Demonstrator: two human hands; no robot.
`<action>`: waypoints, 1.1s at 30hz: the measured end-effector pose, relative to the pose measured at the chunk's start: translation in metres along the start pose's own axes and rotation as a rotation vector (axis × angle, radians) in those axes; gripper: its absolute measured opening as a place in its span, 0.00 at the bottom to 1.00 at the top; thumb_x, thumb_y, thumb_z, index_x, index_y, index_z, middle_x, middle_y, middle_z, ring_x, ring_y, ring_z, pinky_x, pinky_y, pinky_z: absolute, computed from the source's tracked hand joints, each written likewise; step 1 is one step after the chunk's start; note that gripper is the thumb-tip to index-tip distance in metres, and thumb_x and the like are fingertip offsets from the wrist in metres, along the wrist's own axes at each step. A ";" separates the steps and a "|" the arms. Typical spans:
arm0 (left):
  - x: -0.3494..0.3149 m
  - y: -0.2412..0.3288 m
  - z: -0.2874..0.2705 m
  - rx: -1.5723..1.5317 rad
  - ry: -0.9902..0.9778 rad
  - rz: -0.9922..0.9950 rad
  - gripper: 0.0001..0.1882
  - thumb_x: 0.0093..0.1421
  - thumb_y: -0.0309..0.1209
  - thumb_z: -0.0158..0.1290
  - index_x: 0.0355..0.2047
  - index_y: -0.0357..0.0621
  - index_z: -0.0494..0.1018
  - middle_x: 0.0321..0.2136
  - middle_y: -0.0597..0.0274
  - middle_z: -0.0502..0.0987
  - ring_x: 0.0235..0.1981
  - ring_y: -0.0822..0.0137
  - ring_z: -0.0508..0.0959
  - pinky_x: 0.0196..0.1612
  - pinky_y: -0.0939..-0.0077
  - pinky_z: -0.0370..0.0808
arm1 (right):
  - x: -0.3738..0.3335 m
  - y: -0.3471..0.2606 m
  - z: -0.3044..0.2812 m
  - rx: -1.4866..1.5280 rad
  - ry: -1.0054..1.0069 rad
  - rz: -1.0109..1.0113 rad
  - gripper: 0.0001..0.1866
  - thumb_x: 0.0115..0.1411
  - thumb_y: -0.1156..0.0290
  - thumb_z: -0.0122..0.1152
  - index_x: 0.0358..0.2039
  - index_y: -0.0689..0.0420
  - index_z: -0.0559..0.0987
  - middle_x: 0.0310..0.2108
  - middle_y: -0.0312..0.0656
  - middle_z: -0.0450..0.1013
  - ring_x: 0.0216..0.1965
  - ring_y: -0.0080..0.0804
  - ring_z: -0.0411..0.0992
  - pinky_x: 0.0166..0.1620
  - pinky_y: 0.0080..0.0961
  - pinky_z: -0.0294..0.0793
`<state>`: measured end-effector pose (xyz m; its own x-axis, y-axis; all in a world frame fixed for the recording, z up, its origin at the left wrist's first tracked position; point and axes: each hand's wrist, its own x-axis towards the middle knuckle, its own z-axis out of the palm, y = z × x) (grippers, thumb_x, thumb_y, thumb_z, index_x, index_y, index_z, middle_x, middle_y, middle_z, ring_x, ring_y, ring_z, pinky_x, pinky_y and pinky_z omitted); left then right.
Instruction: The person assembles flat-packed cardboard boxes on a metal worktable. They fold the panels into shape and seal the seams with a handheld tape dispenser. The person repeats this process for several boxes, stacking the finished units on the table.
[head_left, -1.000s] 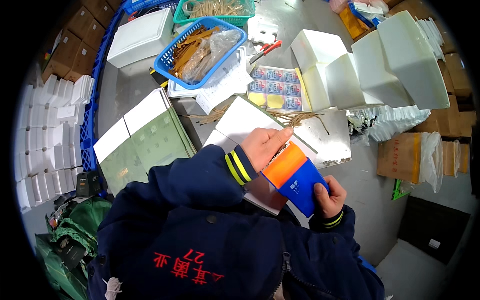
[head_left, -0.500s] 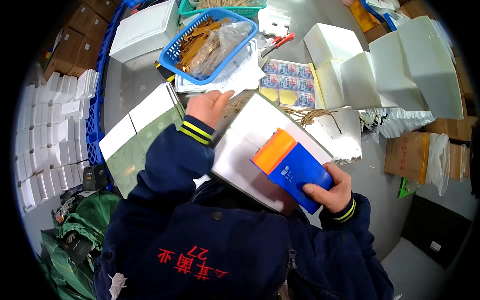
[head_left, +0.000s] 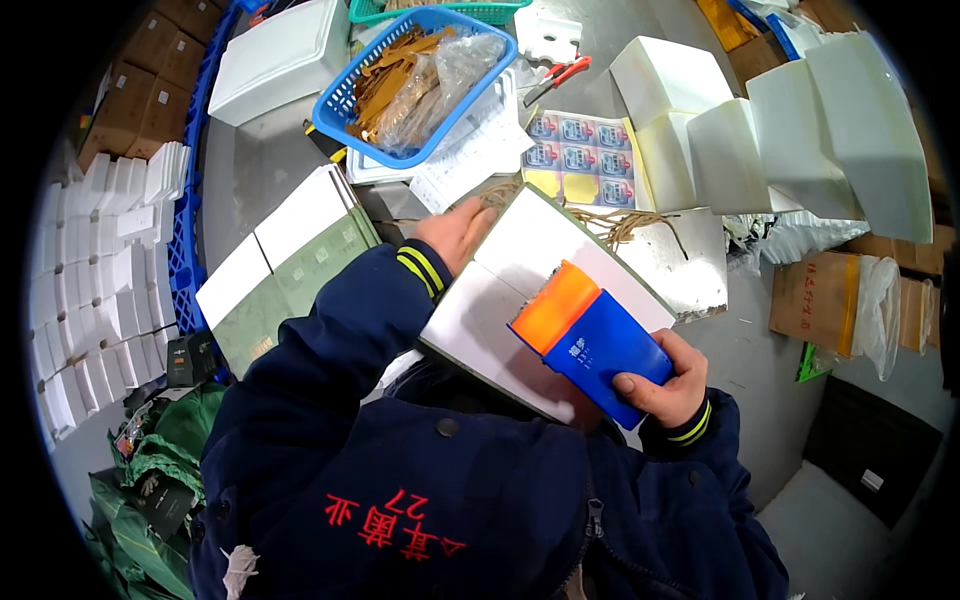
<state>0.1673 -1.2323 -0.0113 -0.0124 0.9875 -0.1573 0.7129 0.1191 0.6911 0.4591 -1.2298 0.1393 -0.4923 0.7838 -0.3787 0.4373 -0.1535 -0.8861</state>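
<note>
My right hand [head_left: 672, 380] is closed round the blue end of a flat blue block with an orange end [head_left: 590, 340]; its exact kind I cannot make out. The block is tilted over a shallow box with a green rim and white inside [head_left: 500, 240], which lies slanted in front of me. At the box's upper left edge is my left hand [head_left: 452, 236], fingers bent over that edge and partly hidden. A bundle of brown twine [head_left: 497, 194] lies just beyond these fingers, and more twine [head_left: 630, 228] shows past the far edge.
Green-and-white box panels [head_left: 310, 245] lie left. Beyond are a blue basket [head_left: 405, 155] of brown strips and plastic bags, red-handled scissors [head_left: 560, 78] and a sticker sheet [head_left: 582, 158]. White foam-like blocks [head_left: 735, 160] stand right; stacked white boxes [head_left: 95, 280] line the left.
My left hand has come down and a little right onto the box's edge. The right hand still holds the block, slightly shifted. The view has tilted slightly.
</note>
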 end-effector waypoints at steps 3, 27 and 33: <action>-0.016 -0.056 0.042 0.413 -0.058 0.301 0.17 0.61 0.33 0.38 0.50 0.44 0.62 0.49 0.52 0.64 0.49 0.54 0.65 0.47 0.68 0.69 | -0.004 0.007 -0.004 -0.024 0.005 -0.026 0.18 0.42 0.65 0.71 0.27 0.64 0.74 0.21 0.41 0.74 0.23 0.20 0.71 0.28 0.16 0.70; -0.055 0.088 -0.027 0.591 -0.072 0.552 0.54 0.40 0.64 0.52 0.57 0.33 0.53 0.59 0.46 0.53 0.62 0.53 0.51 0.60 0.52 0.48 | -0.067 0.083 -0.108 -0.069 -0.085 0.004 0.20 0.40 0.62 0.71 0.28 0.65 0.76 0.20 0.42 0.73 0.22 0.22 0.71 0.28 0.18 0.70; -0.053 0.103 -0.024 0.767 -0.081 0.510 0.55 0.40 0.65 0.52 0.57 0.33 0.53 0.59 0.45 0.53 0.62 0.52 0.51 0.59 0.49 0.47 | -0.064 0.150 -0.119 -0.029 -0.113 -0.105 0.21 0.40 0.62 0.71 0.29 0.65 0.76 0.20 0.42 0.73 0.23 0.23 0.72 0.28 0.19 0.71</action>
<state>0.2249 -1.2699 0.0854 0.4590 0.8879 -0.0313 0.8882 -0.4578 0.0389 0.6454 -1.2315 0.0624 -0.6169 0.7218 -0.3136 0.4001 -0.0555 -0.9148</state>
